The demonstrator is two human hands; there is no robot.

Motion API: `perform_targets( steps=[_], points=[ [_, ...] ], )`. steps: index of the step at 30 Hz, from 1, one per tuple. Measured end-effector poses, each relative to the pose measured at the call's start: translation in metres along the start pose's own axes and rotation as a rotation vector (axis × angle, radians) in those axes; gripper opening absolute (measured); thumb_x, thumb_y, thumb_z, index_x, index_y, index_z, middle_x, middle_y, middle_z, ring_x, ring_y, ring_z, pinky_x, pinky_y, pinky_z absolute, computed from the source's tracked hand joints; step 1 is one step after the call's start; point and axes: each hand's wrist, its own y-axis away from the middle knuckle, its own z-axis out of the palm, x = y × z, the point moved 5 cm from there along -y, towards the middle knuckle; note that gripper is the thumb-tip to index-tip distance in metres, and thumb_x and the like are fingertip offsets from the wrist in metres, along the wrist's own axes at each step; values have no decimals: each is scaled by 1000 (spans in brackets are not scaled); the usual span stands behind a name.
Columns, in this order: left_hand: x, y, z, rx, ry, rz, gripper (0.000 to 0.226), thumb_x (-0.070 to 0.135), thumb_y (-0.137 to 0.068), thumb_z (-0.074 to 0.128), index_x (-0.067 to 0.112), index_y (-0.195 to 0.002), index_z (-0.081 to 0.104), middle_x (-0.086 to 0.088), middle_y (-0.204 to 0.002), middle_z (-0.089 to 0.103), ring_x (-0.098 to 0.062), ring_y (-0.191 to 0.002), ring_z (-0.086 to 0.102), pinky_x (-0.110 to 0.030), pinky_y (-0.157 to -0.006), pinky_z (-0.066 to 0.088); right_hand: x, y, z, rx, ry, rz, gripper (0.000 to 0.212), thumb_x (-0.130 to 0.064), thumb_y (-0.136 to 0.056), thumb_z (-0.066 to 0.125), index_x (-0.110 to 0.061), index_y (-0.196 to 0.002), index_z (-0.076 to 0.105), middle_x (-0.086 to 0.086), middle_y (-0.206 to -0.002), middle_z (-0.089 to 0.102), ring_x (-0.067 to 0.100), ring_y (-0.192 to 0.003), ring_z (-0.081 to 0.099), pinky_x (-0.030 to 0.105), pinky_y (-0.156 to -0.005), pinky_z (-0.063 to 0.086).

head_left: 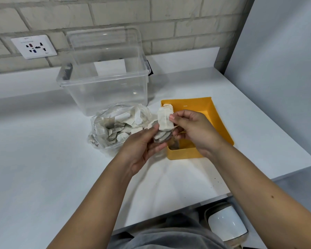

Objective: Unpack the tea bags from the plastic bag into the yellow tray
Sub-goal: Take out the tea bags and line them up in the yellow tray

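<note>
A clear plastic bag full of white tea bags lies on the white table, left of the yellow tray. My left hand holds a small stack of tea bags over the tray's left rim. My right hand pinches the top tea bag of that stack between thumb and forefinger, upright above the tray. One tea bag leans in the tray's far left corner. Most of the tray's floor is hidden by my hands.
An open clear plastic storage box stands behind the bag, its lid leaning on the brick wall. A wall socket is at the back left. The table edge runs along the right and front; a white round object sits below it.
</note>
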Motion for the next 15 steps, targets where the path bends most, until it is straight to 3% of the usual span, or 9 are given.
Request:
perform_targets(
  steps=[4,7,9,13,15],
  points=[
    [1,-4,-9,49,26,-3,24,9,-94,62,-2,-115,64,-16,-107,74,-25,-100,72,-25,-75,61,-2,-3,-13,41,-19,-3,7,-18,-95,62,-14,-89,65,-5,-74,66,9,-57,57,21,-53,47],
    [8,-6,-19,81,38,42,15,7,-93,62,0,-105,66,-12,-96,76,-20,-88,75,-28,-79,60,5,-8,-36,122,332,-31,7,-20,-91,67,-18,-85,64,-2,-77,63,11,-64,55,22,-59,46],
    [13,-7,-25,92,37,72,11,7,-93,62,1,-102,66,-10,-93,77,-18,-85,75,-29,-80,60,17,-11,-40,55,512,27,8,-21,-88,71,-17,-84,66,1,-76,64,13,-68,56,23,-65,45],
    [19,-9,-31,90,2,101,16,9,-94,62,1,-107,66,-12,-100,76,-21,-96,73,-29,-80,60,36,-16,-37,-49,625,146,10,-22,-82,78,-16,-85,70,3,-80,70,16,-71,61,32,-74,51],
    [17,-9,-32,96,-7,102,15,9,-94,62,2,-106,66,-12,-101,76,-21,-95,73,-29,-79,60,39,-19,-35,-93,706,158,9,-21,-81,79,-16,-84,72,3,-84,73,21,-82,66,35,-82,54]
  ],
)
